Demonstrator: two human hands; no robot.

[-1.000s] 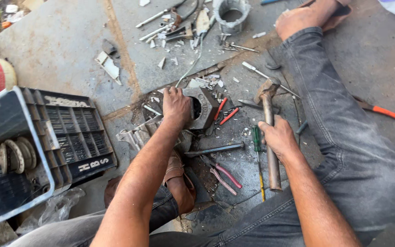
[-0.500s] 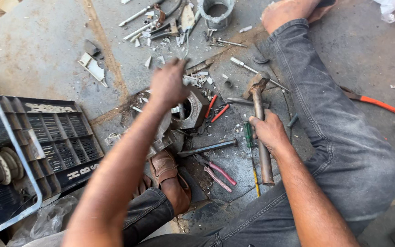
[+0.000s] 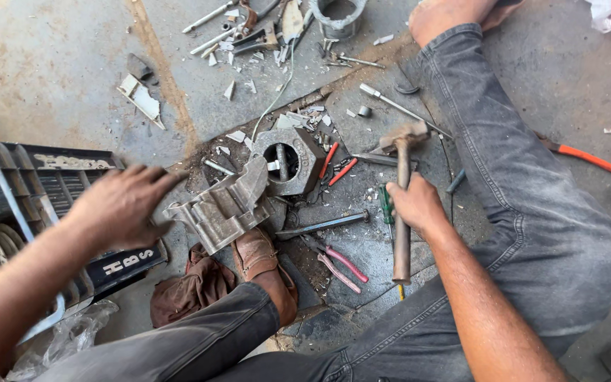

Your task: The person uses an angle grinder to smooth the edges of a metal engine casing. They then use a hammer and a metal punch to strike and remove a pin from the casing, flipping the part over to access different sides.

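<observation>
Bright, even daylight with soft short shadows and no harsh glare, centre sharp around the hammer [image 3: 402, 205], left hand [image 3: 118, 206] at 9 o'clock motion-blurred, forearms at 6 to 8 o'clock soft from closeness, mild wide-angle stretch at the corners, 1 o'clock slightly washed out.

Your right hand [image 3: 415, 205] grips the wooden handle of a hammer [image 3: 402, 205], whose head rests on the concrete floor [image 3: 72, 71]. Your left hand [image 3: 123, 205] hangs open and blurred above a black plastic crate [image 3: 44, 177], just left of a broken grey metal casting [image 3: 224, 206]. That casting leans against an octagonal metal housing [image 3: 293, 159] (a round bore shows in its middle). Pink-handled pliers [image 3: 337, 260] lie near your brown shoe [image 3: 263, 265], and orange-handled pliers [image 3: 585, 157] lie beyond your right knee.
</observation>
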